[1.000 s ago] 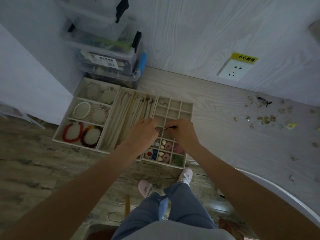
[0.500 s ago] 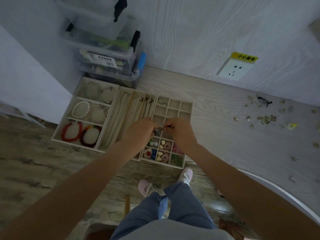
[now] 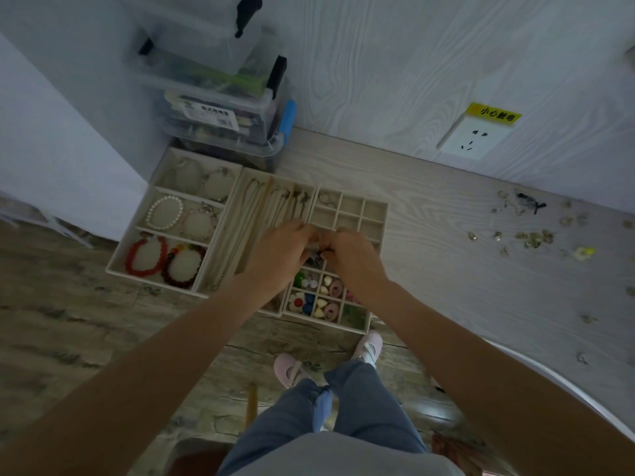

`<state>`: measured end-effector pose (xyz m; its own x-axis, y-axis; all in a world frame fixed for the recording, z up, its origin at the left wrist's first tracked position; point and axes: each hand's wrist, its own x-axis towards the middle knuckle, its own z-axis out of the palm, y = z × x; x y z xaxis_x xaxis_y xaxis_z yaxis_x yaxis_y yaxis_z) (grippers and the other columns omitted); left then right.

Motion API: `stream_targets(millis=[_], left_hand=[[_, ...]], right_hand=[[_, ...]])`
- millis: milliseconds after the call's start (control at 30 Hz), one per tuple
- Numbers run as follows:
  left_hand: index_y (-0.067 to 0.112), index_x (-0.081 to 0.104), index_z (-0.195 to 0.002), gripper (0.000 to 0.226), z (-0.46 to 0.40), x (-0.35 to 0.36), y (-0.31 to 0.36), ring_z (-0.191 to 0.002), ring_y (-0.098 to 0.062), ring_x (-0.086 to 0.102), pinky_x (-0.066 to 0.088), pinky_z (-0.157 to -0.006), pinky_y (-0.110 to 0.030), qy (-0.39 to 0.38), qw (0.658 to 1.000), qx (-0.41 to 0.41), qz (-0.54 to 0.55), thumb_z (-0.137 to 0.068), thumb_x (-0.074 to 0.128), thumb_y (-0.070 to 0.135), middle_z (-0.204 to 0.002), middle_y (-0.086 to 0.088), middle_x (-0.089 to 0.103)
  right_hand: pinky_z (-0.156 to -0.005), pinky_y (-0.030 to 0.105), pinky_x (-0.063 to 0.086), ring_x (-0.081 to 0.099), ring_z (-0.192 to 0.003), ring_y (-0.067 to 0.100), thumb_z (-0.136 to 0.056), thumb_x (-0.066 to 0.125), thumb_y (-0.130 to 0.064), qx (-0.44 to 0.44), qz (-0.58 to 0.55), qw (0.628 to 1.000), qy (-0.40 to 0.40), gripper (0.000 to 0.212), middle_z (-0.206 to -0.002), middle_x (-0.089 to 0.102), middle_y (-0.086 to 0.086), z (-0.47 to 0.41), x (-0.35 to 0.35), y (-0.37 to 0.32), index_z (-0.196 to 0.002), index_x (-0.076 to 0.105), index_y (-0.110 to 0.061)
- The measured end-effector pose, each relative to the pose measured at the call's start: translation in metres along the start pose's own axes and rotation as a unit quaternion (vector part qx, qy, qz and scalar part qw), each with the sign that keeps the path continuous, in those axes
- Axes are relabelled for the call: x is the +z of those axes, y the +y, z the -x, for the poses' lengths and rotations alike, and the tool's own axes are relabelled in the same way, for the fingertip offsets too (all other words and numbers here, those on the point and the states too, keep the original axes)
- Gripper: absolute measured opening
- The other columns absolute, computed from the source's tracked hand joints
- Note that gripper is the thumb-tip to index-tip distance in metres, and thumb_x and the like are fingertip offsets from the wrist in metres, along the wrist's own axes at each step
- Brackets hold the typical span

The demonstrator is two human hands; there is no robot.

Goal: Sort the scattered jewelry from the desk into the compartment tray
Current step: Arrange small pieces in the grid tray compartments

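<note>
Both forearms reached forward and down from the bottom corners, converging over the tray (image 3: 374, 209). The left hand (image 3: 280, 250) lay knuckles-up, fingers curled at the tray's left edge, beside the long necklace compartments. The right hand (image 3: 354, 257) mirrored it, fingers bent inward. The fingertips of both hands met over a middle cell, pinching a small dark piece (image 3: 318, 257) between them; what kind of piece it was could not be told, and the hands hid that cell's floor.

Below the hands, the near cells held coloured beads (image 3: 304, 302) and pinkish rings (image 3: 335, 288). Beyond the hands, the far cells looked mostly bare, except 1 with a thin ring (image 3: 326, 199). Left of the hands ran narrow slots with chains (image 3: 275, 201), and further left sat a tray with bracelets: 2 red ones (image 3: 146, 257) nearest, a pearl one (image 3: 165, 213) behind.

Loose jewelry (image 3: 531, 235) lay scattered on the table (image 3: 446, 269), well apart from the tray on the right, with a dark piece (image 3: 529, 201) at the far edge. Behind the trays stood stacked clear boxes (image 3: 220, 97) against the wall, and a socket (image 3: 474, 139) with a yellow label sat on the wall to the right.
</note>
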<state>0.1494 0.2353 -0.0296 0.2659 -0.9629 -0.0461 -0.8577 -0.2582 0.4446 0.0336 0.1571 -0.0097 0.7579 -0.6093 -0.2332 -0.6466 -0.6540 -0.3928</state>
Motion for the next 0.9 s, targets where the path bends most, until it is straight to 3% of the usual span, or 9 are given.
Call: stream_targets(millis=[167, 300, 433, 600, 667, 733, 800, 900], left_hand=[[0.007, 0.068, -0.092, 0.018, 0.008, -0.003, -0.006, -0.088, -0.029, 0.060, 0.048, -0.070, -0.038, 0.067, 0.997, 0.022, -0.038, -0.075, 0.070, 0.002, -0.098, -0.012, 0.059], [0.017, 0.076, -0.084, 0.020, 0.023, -0.011, -0.011, -0.093, -0.029, 0.060, 0.049, -0.076, -0.044, 0.030, 0.991, 0.075, -0.106, -0.068, 0.078, 0.006, -0.104, -0.009, 0.061], [0.026, 0.072, -0.104, 0.036, 0.027, -0.018, -0.004, -0.126, -0.031, 0.043, 0.036, -0.098, -0.047, -0.052, 0.980, 0.084, -0.175, -0.075, 0.070, 0.006, -0.139, -0.009, 0.046], [0.025, 0.067, -0.115, 0.041, 0.027, -0.017, -0.003, -0.133, -0.030, 0.033, 0.032, -0.101, -0.047, -0.058, 0.970, 0.098, -0.214, -0.079, 0.062, 0.006, -0.147, -0.010, 0.035], [0.024, 0.069, -0.111, 0.041, 0.025, -0.017, -0.004, -0.129, -0.031, 0.040, 0.036, -0.098, -0.048, -0.054, 0.967, 0.109, -0.225, -0.074, 0.068, 0.007, -0.143, -0.012, 0.041], [0.025, 0.076, -0.094, 0.042, 0.024, -0.017, -0.006, -0.115, -0.032, 0.054, 0.046, -0.087, -0.047, -0.060, 0.966, 0.106, -0.229, -0.056, 0.081, 0.007, -0.129, -0.013, 0.056], [0.024, 0.077, -0.084, 0.042, 0.023, -0.016, -0.008, -0.108, -0.032, 0.059, 0.049, -0.082, -0.047, -0.060, 0.966, 0.110, -0.228, -0.046, 0.085, 0.005, -0.122, -0.013, 0.061], [0.020, 0.077, -0.084, 0.040, 0.023, -0.017, -0.006, -0.111, -0.033, 0.058, 0.048, -0.086, -0.050, -0.057, 0.966, 0.127, -0.218, -0.048, 0.084, 0.003, -0.123, -0.015, 0.060]], right_hand=[[-0.078, 0.033, 0.049, 0.061, -0.089, 0.027, -0.088, 0.053, -0.003, 0.013, -0.026, 0.999, -0.019, 0.019, -0.099, 0.061, 0.012, -0.001, 0.002, 0.004, -0.099, 0.068, -0.006], [-0.087, 0.025, 0.044, 0.062, -0.100, 0.024, -0.088, 0.054, -0.001, 0.019, -0.050, 0.998, -0.035, 0.027, -0.109, 0.066, 0.012, 0.001, -0.003, 0.004, -0.111, 0.066, -0.007], [-0.089, 0.030, 0.049, 0.064, -0.101, 0.023, -0.091, 0.048, -0.001, 0.010, -0.049, 0.998, -0.048, 0.029, -0.111, 0.067, 0.011, 0.004, -0.006, 0.001, -0.113, 0.066, -0.008], [-0.083, 0.034, 0.051, 0.063, -0.098, 0.024, -0.092, 0.044, -0.004, -0.009, -0.019, 0.999, -0.041, 0.031, -0.108, 0.067, 0.010, 0.008, -0.007, -0.002, -0.113, 0.066, -0.012], [-0.085, 0.035, 0.049, 0.055, -0.107, 0.025, -0.091, 0.045, -0.002, -0.029, 0.013, 0.999, -0.035, 0.033, -0.112, 0.062, 0.010, 0.010, -0.006, -0.001, -0.117, 0.064, -0.013], [-0.085, 0.036, 0.048, 0.047, -0.110, 0.026, -0.090, 0.049, -0.002, -0.061, 0.059, 0.996, -0.026, 0.034, -0.112, 0.055, 0.011, 0.011, -0.002, 0.003, -0.119, 0.063, -0.012], [-0.077, 0.039, 0.050, 0.047, -0.103, 0.030, -0.084, 0.057, 0.001, -0.092, 0.103, 0.990, -0.017, 0.032, -0.105, 0.052, 0.014, 0.013, 0.002, 0.006, -0.113, 0.066, -0.008], [-0.063, 0.039, 0.050, 0.049, -0.091, 0.032, -0.068, 0.068, 0.004, -0.109, 0.136, 0.985, -0.016, 0.033, -0.095, 0.053, 0.016, 0.015, 0.008, 0.012, -0.099, 0.070, -0.005]])
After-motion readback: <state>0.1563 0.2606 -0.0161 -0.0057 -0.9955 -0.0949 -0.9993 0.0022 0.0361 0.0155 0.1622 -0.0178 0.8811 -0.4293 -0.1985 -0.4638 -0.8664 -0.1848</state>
